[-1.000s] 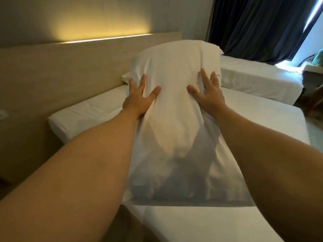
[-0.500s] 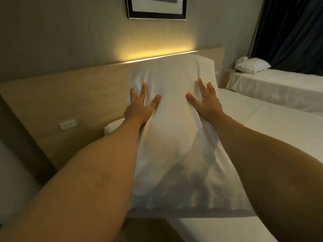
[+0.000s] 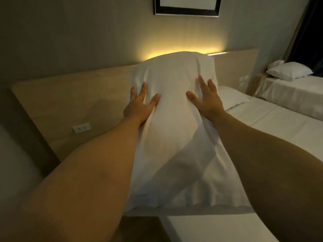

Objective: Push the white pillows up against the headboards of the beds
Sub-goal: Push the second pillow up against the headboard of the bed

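I hold a large white pillow (image 3: 174,123) upright and lifted above the near bed (image 3: 279,133), its top reaching the lit upper edge of the wooden headboard (image 3: 70,102). My left hand (image 3: 139,105) presses its left side with fingers spread. On the opposite side my right hand (image 3: 206,100) presses in the same way. A second white pillow (image 3: 232,98) lies flat on the bed by the headboard, partly hidden behind the held one. Another white pillow (image 3: 289,70) rests at the head of the far bed (image 3: 293,96).
A wall socket (image 3: 81,127) sits low on the headboard to the left. A framed picture (image 3: 186,12) hangs above. Dark curtains (image 3: 311,32) fill the right edge. Switches (image 3: 243,80) sit on the wall between the beds. A narrow floor gap lies at bottom left.
My view has swung left to face the headboard, and the pillow between my hands has come closer to it. Both hands keep the same hold.
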